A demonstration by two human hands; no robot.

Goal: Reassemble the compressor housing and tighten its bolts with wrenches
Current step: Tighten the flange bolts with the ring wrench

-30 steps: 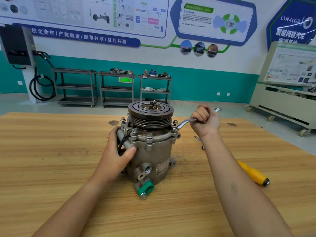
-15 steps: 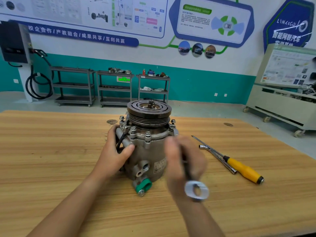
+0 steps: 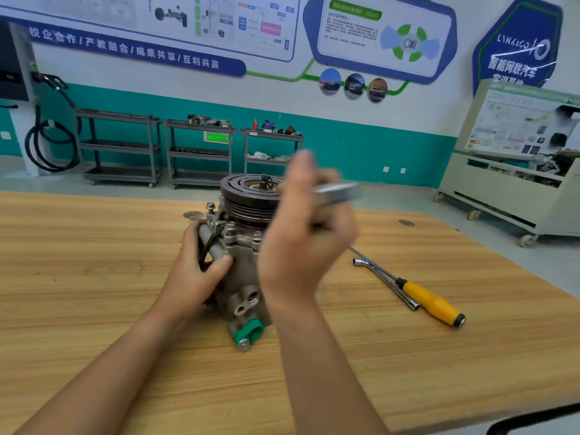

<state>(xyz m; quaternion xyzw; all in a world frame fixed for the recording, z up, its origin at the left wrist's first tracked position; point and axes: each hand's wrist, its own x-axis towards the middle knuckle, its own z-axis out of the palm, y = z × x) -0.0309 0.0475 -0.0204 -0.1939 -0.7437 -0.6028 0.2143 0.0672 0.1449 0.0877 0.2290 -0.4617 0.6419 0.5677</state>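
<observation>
The compressor stands upright near mid-bench, pulley on top, green cap at its foot facing us. Flange bolts ring the housing just under the pulley, so the housing looks assembled & we judge we're at the tightening stage.

Our left hand grips the body's left side, fingers wrapped round the back, thumb across the front by a black cable. Our right hand is raised in front of the pulley's right side and is blurred. Its fingers look curled round the wrench, whose flat end pokes out to the right. The wrench sits on no bolt that we can see.

To do this step well, imo:
- Seat the wrench fully & square on a bolt head before pulling, so it doesn't slip and round the corners.
- Brace hard w/ the left hand, b/c the compressor stands tall on a smallish base and could twist or tip.
- Go crosswise, a little per bolt, so the flange pulls down evenly.
- The pulley overhang leaves little swing room, so use short strokes and reseat.

Further right on the bench, an L-shaped socket wrench and a yellow-handled screwdriver lie side by side, apart from the compressor.
</observation>
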